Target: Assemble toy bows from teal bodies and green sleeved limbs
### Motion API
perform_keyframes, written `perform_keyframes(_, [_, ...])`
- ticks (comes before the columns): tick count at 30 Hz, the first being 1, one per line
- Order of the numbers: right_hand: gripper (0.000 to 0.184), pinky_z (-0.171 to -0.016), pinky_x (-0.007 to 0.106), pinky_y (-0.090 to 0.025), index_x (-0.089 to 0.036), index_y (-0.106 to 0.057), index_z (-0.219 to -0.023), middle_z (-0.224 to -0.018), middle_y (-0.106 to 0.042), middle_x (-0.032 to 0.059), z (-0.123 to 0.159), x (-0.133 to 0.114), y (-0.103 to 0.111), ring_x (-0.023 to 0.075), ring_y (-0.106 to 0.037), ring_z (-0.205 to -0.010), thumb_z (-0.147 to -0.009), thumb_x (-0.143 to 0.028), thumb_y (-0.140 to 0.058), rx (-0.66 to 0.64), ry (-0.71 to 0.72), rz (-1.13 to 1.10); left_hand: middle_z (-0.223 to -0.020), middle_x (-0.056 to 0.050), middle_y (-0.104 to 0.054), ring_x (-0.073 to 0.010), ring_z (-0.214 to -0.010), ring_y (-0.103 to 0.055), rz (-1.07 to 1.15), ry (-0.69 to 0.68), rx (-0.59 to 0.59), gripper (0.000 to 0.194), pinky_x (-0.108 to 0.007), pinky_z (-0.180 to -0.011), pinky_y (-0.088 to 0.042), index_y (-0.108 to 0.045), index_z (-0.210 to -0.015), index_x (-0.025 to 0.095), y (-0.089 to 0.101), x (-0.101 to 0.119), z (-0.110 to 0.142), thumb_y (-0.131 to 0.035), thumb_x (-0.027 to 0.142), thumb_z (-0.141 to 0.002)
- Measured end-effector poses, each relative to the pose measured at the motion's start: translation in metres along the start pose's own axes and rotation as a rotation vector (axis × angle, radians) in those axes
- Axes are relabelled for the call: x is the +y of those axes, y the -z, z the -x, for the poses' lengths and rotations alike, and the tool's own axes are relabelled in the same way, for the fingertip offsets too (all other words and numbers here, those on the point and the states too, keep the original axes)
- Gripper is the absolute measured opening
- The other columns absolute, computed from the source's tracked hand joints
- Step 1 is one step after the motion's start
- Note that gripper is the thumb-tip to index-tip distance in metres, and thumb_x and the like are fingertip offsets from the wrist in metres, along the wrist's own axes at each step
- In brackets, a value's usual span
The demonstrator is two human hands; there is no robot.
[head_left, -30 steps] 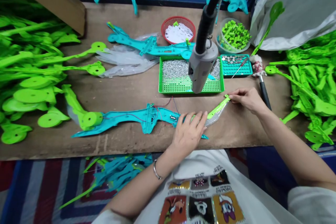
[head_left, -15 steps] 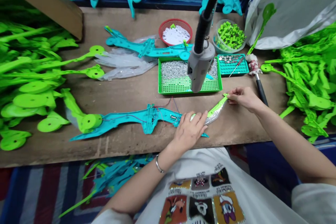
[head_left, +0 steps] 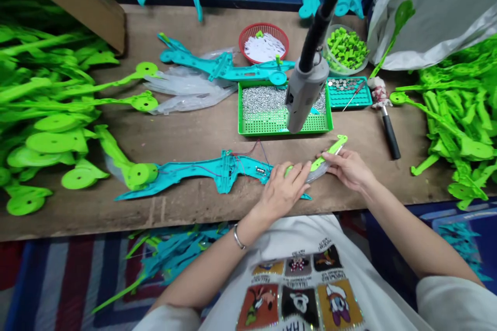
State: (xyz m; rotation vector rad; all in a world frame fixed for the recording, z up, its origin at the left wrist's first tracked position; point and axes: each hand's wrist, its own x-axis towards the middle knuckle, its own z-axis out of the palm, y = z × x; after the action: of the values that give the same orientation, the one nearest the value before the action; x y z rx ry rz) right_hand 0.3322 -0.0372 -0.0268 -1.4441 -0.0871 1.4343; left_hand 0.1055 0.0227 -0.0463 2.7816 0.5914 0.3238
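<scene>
A blue plastic toy bow body (head_left: 194, 171) lies along the front of the table with thin wires and small button cells showing near its right part. Its left end carries a green limb (head_left: 142, 175). At the right end, another green limb (head_left: 341, 140) slants up and away, with clear plastic along its lower side. My left hand (head_left: 281, 186) lies flat over the joint of body and limb, fingers stretched, hiding what is beneath. My right hand (head_left: 349, 168) pinches the right limb about midway, its fingertips on the limb and the clear plastic.
A green basket of screws (head_left: 248, 128), a red basket of white slips (head_left: 286, 44), a tub of green pieces (head_left: 347, 50), a teal tray (head_left: 351, 99) and a black-handled tool (head_left: 390, 137) stand behind. A grey electric screwdriver (head_left: 306, 95) hangs overhead. Green limbs (head_left: 50, 142) pile up at both sides.
My right hand has slid from the tip of the right green limb down to about its middle, leaving the tip bare. My left hand stays over the joint.
</scene>
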Motion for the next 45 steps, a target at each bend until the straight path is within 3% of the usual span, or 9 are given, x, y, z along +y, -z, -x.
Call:
perform_keyframes(5, [0.041,-0.075,0.029,-0.062,-0.018,-0.070,-0.082,-0.079,-0.077,0.0016,0.002,0.008,-0.008,0.0151,-0.072,-0.070,-0.056,-0.036,-0.098,0.046,0.100,-0.016,-0.147,-0.017,-0.056,-0.0316,-0.127,-0.049,0.006,0.015,0.000,0.059,-0.046,-0.109,-0.040,-0.039,-0.157,0.014,0.001,0.000,0.000,-0.048,0.039,-0.104])
perform_keyframes(13, [0.042,-0.078,0.030,-0.062,-0.018,-0.071,-0.082,-0.080,-0.076,0.0001,0.014,0.026,-0.029,0.0153,-0.072,-0.072,-0.054,-0.034,-0.098,0.043,0.051,-0.081,-0.150,-0.020,-0.053,-0.0341,-0.133,-0.050,0.101,0.020,0.005,0.069,-0.050,-0.111,-0.041,-0.025,-0.162,0.013,-0.001,-0.001,0.001,-0.049,0.042,-0.104])
perform_keyframes(18, [0.046,-0.076,0.029,-0.062,-0.018,-0.070,-0.084,-0.082,-0.077,0.0013,0.013,0.028,-0.031,0.0153,-0.072,-0.072,-0.054,-0.037,-0.098,0.077,0.071,-0.068,-0.156,-0.024,-0.043,-0.0311,-0.145,-0.042,0.344,0.026,-0.018,0.073,-0.048,-0.117,-0.040,-0.014,-0.161,0.007,0.032,-0.009,-0.009,-0.045,0.040,-0.105])
perform_keyframes(21, [0.047,-0.076,0.028,-0.063,-0.019,-0.070,-0.088,-0.085,-0.079,0.0023,0.015,0.027,-0.030,0.0157,-0.073,-0.076,-0.054,-0.037,-0.098,0.063,0.072,-0.058,-0.147,-0.019,-0.054,-0.0277,-0.139,-0.051,0.364,0.073,-0.175,0.049,-0.045,-0.115,-0.042,-0.037,-0.151,0.009,0.060,-0.020,-0.031,-0.038,0.028,-0.106])
perform_keyframes(23, [0.049,-0.077,0.029,-0.063,-0.020,-0.070,-0.091,-0.087,-0.079,0.0022,0.018,0.026,-0.030,0.0165,-0.074,-0.077,-0.055,-0.037,-0.098,0.060,0.082,-0.039,-0.136,-0.019,-0.062,-0.0287,-0.128,-0.059,0.322,0.111,-0.375,0.042,-0.041,-0.105,-0.047,-0.050,-0.139,0.008,0.073,-0.031,-0.052,-0.045,0.029,-0.103])
perform_keyframes(27, [0.050,-0.077,0.031,-0.064,-0.021,-0.069,-0.094,-0.088,-0.080,0.0020,0.025,0.024,-0.032,0.0184,-0.075,-0.078,-0.057,-0.037,-0.098,0.068,0.128,-0.004,-0.115,-0.014,-0.072,-0.0242,-0.097,-0.067,0.306,0.013,-0.868,0.049,-0.029,-0.077,-0.047,-0.065,-0.120,0.010,0.082,-0.055,-0.094,-0.060,0.051,-0.094])
perform_keyframes(30, [0.051,-0.078,0.034,-0.065,-0.022,-0.069,-0.097,-0.091,-0.080,0.0028,0.029,0.023,-0.033,0.0204,-0.076,-0.081,-0.059,-0.039,-0.097,0.069,0.174,0.021,-0.101,-0.007,-0.074,-0.0195,-0.081,-0.064,0.385,-0.058,-1.042,0.055,-0.027,-0.065,-0.041,-0.069,-0.114,0.012,0.081,-0.067,-0.110,-0.068,0.058,-0.083])
perform_keyframes(34, [0.051,-0.082,0.035,-0.064,-0.022,-0.069,-0.102,-0.099,-0.081,0.0045,0.034,0.024,-0.034,0.0221,-0.077,-0.088,-0.061,-0.038,-0.096,0.082,0.207,0.037,-0.089,-0.003,-0.072,-0.0176,-0.073,-0.058,0.433,-0.107,-1.060,0.054,-0.027,-0.062,-0.037,-0.073,-0.106,0.013,0.072,-0.070,-0.109,-0.075,0.057,-0.074])
perform_keyframes(45, [0.049,-0.077,0.034,-0.062,-0.023,-0.069,-0.101,-0.093,-0.080,0.0033,0.033,0.037,-0.034,0.0216,-0.076,-0.083,-0.063,-0.041,-0.095,0.164,0.278,0.083,-0.073,0.002,-0.063,-0.0143,-0.064,-0.050,0.580,-0.228,-0.964,0.043,-0.027,-0.056,-0.029,-0.070,-0.095,0.015,0.055,-0.076,-0.103,-0.079,0.051,-0.073])
